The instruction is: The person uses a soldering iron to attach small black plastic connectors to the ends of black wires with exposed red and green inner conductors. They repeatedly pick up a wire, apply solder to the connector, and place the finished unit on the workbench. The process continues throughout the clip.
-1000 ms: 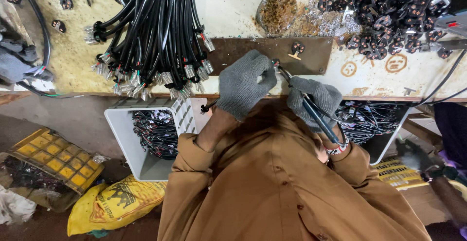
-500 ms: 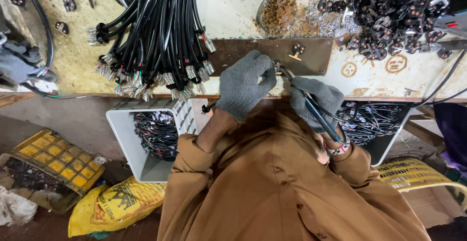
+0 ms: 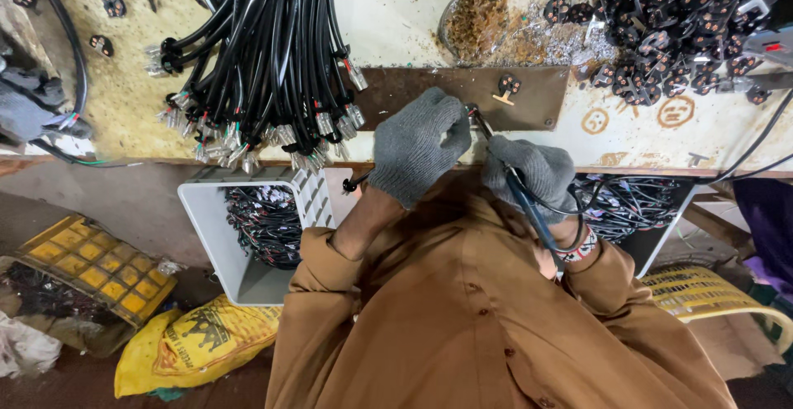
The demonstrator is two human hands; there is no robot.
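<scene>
Both my hands wear grey knit gloves at the bench's front edge. My left hand is closed around a black cable end, whose cord hangs out below the glove. My right hand grips a blue-handled soldering iron, its tip pointing up toward the left hand's fingers. Just beyond lies a brown metal plate carrying a small black plug insert. What sits between the fingertips is hidden.
A thick bundle of black cables with stripped ends lies on the bench to the left. A heap of black plug inserts sits at the back right, a dish of scraps behind the plate. White crates of cables stand below the bench.
My hands have stayed nearly in place. The view has shifted slightly and a yellow chair at the lower right now shows more.
</scene>
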